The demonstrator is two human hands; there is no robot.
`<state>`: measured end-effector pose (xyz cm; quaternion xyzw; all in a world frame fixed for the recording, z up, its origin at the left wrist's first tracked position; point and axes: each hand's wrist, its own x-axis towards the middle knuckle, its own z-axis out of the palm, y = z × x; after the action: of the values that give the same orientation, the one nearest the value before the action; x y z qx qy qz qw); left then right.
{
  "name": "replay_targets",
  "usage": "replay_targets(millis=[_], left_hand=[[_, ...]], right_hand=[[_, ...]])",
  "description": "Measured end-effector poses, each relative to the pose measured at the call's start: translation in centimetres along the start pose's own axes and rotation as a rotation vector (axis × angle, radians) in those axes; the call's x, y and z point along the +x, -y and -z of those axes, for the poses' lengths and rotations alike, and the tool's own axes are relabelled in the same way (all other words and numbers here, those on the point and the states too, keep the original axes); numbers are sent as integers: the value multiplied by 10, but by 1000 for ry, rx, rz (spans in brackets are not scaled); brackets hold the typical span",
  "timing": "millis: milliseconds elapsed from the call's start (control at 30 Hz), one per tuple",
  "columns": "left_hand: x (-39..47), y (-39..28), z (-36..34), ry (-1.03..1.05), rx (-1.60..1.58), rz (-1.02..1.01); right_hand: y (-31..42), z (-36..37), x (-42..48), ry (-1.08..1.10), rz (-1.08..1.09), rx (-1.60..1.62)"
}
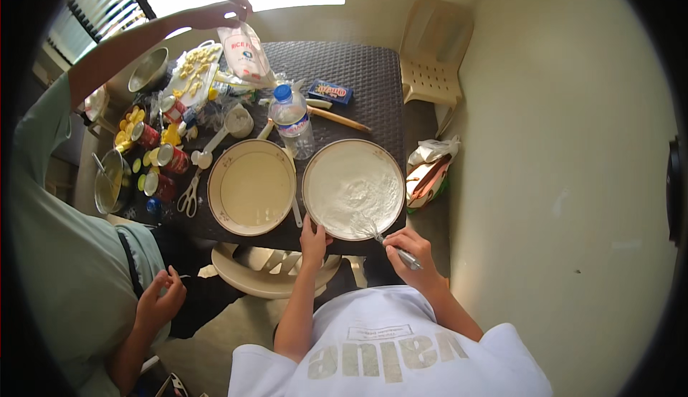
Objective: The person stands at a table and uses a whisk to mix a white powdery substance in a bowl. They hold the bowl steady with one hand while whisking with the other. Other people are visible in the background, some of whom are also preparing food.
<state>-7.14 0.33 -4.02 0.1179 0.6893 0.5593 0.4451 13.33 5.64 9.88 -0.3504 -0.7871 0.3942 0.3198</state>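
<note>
A wire whisk (403, 255) is gripped by its metal handle in my right hand (413, 252), its wires resting at the near edge of the flour in a large round bowl (307, 193). White flour (371, 198) covers the bowl's bottom, loose and powdery on the right. My left hand (314, 240) touches the near left rim of this bowl; whether the fingers grip it, I cannot tell. Left of it stands a similar bowl (212, 203) with pale yellow liquid (258, 190). Behind and between the bowls is a clear plastic bottle (294, 125) with a blue cap.
A co-worker's hand (236, 11) holds a rice flour bag (244, 55) over the table (371, 66). Cans (173, 159), scissors (189, 197), a measuring cup (238, 122), a blue box (330, 92) and a metal bowl (148, 70) stand about. A plastic chair (435, 74) is behind right.
</note>
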Motion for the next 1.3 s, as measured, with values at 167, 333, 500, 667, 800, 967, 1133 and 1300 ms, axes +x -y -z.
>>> replay_targets(millis=[167, 333, 500, 667, 800, 967, 1133, 1300], left_hand=[[3, 0, 8, 108, -32, 2], [0, 3, 12, 195, -116, 43], [2, 16, 10, 208, -107, -54], [1, 10, -2, 145, -65, -104], [6, 16, -1, 157, -40, -135], [-8, 9, -13, 162, -76, -104], [-17, 21, -24, 80, -136, -142], [-28, 15, -28, 86, -172, -94]], right_hand=[[18, -17, -3, -128, -17, 13], [23, -41, -5, -136, 0, 26], [16, -38, -18, -92, -28, -36], [-2, -18, -33, -152, -1, -151], [-33, -11, -14, -257, 16, -123], [-85, -21, 26, -327, 107, 20], [-65, -30, 6, -171, 132, 50], [-65, 2, -15, -114, 140, -11]])
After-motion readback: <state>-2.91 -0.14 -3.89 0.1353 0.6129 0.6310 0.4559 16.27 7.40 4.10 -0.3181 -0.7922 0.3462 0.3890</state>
